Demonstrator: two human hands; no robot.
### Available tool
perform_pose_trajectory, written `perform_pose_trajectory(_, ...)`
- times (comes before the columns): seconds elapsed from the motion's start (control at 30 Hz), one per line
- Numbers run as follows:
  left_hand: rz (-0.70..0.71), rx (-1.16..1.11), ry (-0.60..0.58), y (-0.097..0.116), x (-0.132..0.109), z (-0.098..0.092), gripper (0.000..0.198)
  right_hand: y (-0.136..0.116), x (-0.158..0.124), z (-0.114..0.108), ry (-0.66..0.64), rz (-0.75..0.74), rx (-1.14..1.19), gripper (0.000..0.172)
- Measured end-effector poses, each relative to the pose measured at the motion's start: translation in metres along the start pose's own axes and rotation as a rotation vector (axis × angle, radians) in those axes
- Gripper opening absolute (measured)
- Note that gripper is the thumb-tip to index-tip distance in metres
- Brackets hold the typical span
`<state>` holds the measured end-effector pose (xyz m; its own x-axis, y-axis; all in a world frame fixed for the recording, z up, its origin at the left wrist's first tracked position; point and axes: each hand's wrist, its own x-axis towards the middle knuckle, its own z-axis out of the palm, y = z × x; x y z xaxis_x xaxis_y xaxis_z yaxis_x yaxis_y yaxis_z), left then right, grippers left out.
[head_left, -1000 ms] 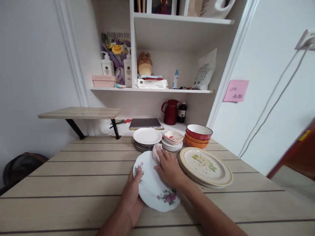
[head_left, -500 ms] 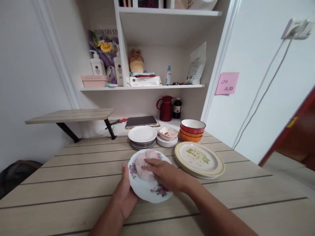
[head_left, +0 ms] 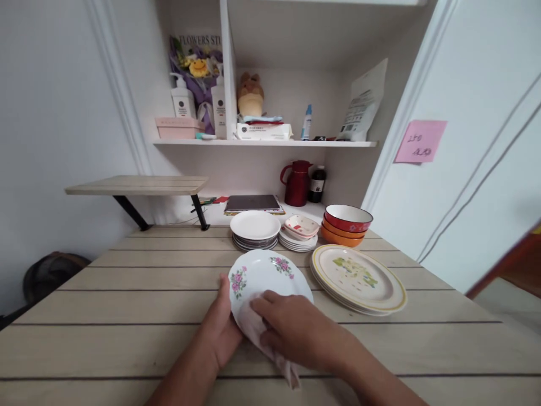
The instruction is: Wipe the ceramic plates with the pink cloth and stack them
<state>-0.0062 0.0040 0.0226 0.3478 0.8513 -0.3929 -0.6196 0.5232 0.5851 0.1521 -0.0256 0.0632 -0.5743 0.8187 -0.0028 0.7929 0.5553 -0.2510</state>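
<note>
A white plate with pink flowers (head_left: 264, 273) is tilted above the wooden table. My left hand (head_left: 224, 327) grips its left edge, the thumb on the rim and the other fingers hidden underneath. My right hand (head_left: 296, 330) presses a pale pink cloth (head_left: 253, 324) against the near part of the plate, its fingers bent over the cloth. One end of the cloth hangs past the plate's near edge.
Behind the plate are stacked white plates (head_left: 255, 225), small dishes (head_left: 301, 226) and red and orange bowls (head_left: 347, 220). Large yellow-rimmed plates (head_left: 357, 276) lie to the right. A red jug (head_left: 297, 183) and a laptop (head_left: 253, 203) are farther back.
My right hand and the cloth have moved from the plate's upper middle to its near edge. The view has shifted, and the cloth now hangs over the rim.
</note>
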Motion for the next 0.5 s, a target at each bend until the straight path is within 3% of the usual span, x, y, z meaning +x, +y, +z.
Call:
perform_pose_trajectory(0.1, -0.004, -0.016, -0.023, 0.001, -0.003, 0.0, 0.067, -0.003, 0.018, 0.015, 0.103, -0.081, 0.197, 0.036)
perform_pose_trajectory(0.2, 0.026, -0.041, -0.052, 0.002, -0.003, 0.001, 0.062, 0.007, 0.036, 0.022, 0.207, -0.089, 0.229, 0.043)
perform_pose_trajectory(0.37, 0.056, 0.049, -0.012, -0.002, -0.001, 0.003, 0.053, 0.031, 0.047, 0.015, 0.227, 0.166, -0.054, 0.036)
perform_pose_trajectory(0.5, 0.115, 0.091, 0.039, -0.004, 0.0, 0.003, 0.056, 0.041, 0.034, 0.005, 0.168, 0.379, -0.218, 0.034)
